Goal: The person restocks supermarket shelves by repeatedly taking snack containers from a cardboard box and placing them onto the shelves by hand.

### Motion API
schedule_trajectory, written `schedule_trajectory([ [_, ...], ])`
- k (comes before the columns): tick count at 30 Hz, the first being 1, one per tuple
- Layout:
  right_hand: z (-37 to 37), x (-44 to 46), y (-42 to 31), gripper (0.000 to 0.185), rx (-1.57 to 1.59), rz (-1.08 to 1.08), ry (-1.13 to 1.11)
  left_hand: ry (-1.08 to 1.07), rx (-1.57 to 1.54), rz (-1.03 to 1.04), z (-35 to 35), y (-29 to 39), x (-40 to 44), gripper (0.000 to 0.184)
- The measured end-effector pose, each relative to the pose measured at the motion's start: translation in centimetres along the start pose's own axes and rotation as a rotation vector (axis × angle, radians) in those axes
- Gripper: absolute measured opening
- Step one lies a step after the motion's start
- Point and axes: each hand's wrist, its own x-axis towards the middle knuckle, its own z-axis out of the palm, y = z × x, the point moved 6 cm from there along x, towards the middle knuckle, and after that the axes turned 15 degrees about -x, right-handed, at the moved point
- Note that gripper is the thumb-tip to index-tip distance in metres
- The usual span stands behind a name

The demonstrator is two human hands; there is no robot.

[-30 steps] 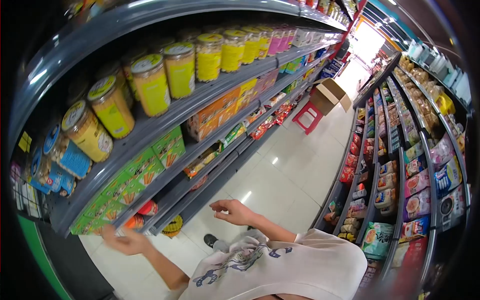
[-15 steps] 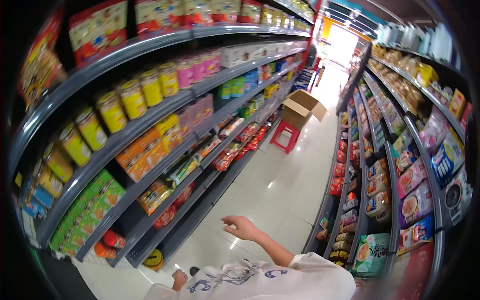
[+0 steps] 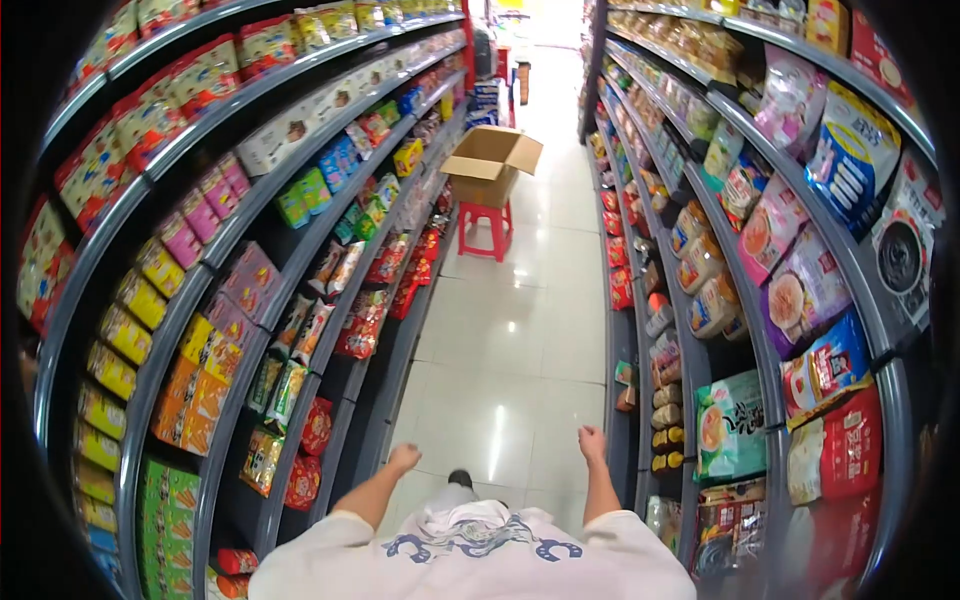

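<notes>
The dark round border of the lens cuts off the outer ends of both rows of shelves, and the far end of the aisle is too bright for reading details. The white shirt (image 3: pixel 480 565) hides most of the legs; one dark shoe (image 3: pixel 460 478) shows beyond it. The seat of the red stool (image 3: pixel 484 232) is covered by the cardboard box (image 3: pixel 478 188), and the bottom inside this box is hidden by its front wall.

The left hand (image 3: pixel 405 457) is over the pale floor (image 3: pixel 500 365), beside the left shelves. Its fingers seem a little curled, but I cannot tell whether they are pressed together or spread. Nearest to it are two red packets (image 3: pixel 317 427), on a low level of these shelves. They look shiny, with print too small to read.

The right hand (image 3: pixel 592 443) is near the right shelves (image 3: pixel 623 450). Its fingers look bent inward; if they press together, I cannot tell. A small brown pack (image 3: pixel 626 399) is near it, on a low level there, its shape blurred.

The long axis of the red packets goes roughly up and down the view, tops leaning slightly right. The direction of the brown pack is unclear.
</notes>
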Motion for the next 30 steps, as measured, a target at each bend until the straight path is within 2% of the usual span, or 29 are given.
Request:
schedule_trajectory([
  [1, 1.6, 0.3, 5.0, 0.034, -0.027, 0.205, 0.024, -0.046, 0.014, 0.065, 0.4, 3.7, 1.5, 0.04],
  [3, 7.3, -2.7, 14.1, 0.032, 0.289, 0.661, -0.326, -0.117, 0.061, 0.161, 1.5, 10.0, 3.6, 0.04],
  [4, 10.1, -4.5, 15.9, 0.031, 0.461, 0.869, -0.505, -0.144, 0.093, 0.195, 2.0, 13.0, 4.1, 0.041],
  [5, 9.9, -6.3, 15.3, 0.029, 0.556, 0.742, -0.587, -0.171, 0.118, 0.235, 2.7, 15.6, 4.8, 0.042],
  [7, 9.1, -8.8, 15.5, 0.029, 0.515, 0.578, -0.426, -0.232, 0.105, 0.257, 4.5, 18.7, 6.3, 0.043],
  [9, 8.6, -12.7, 17.2, 0.029, 0.576, 0.819, -0.317, -0.338, 0.206, 0.302, 6.5, 18.7, 7.9, 0.045],
  [11, 7.2, -16.3, 17.1, 0.03, 0.644, 0.891, -0.243, -0.48, 0.409, 0.418, 8.9, 17.2, 11.9, 0.047],
  [13, 6.1, -18.1, 15.1, 0.031, 0.664, 0.751, -0.221, -0.656, 0.692, 0.338, 9.1, 15.7, 13.7, 0.051],
  [15, 5.1, -18.1, 12.3, 0.032, 0.654, 0.562, -0.191, -0.734, 0.663, 0.155, 7.9, 15.5, 15.2, 0.051],
  [16, 5.3, -17.7, 11.3, 0.033, 0.675, 0.554, -0.173, -0.654, 0.574, 0.187, 7.1, 16.0, 16.6, 0.049],
  [17, 5.9, -16.8, 10.5, 0.033, 0.779, 0.649, -0.17, -0.573, 0.485, 0.213, 6.2, 16.1, 17.7, 0.047],
  [18, 6.5, -15.3, 9.7, 0.033, 0.733, 0.754, -0.154, -0.491, 0.396, 0.233, 5.3, 16.3, 18.7, 0.045],
  [20, 8.6, -11.2, 8.1, 0.033, 0.637, 0.965, -0.127, -0.463, 0.314, 0.182, 4.0, 16.1, 20.5, 0.043],
  [22, 11.8, -6.6, 6.3, 0.032, 0.652, 0.891, -0.172, -0.473, 0.277, 0.096, 3.0, 15.2, 22.3, 0.041],
  [24, 11.5, -3.2, -0.3, 0.03, 0.628, 0.788, -0.183, -0.526, 0.274, -0.024, 3.0, 13.9, 23.7, 0.04],
  [25, 11.7, -1.3, -2.1, 0.025, 0.378, 0.669, -0.32, -0.531, 0.337, -0.018, 3.7, 13.0, 24.0, 0.04],
  [27, 9.4, 0.3, -8.4, 0.026, 0.296, 0.439, -0.291, -0.52, 0.468, 0.013, 5.4, 11.9, 26.1, 0.04],
  [30, 7.4, 2.0, -10.5, 0.029, 0.355, 0.468, -0.245, -0.552, 0.267, 0.153, 7.9, 15.0, 24.5, 0.042],
])
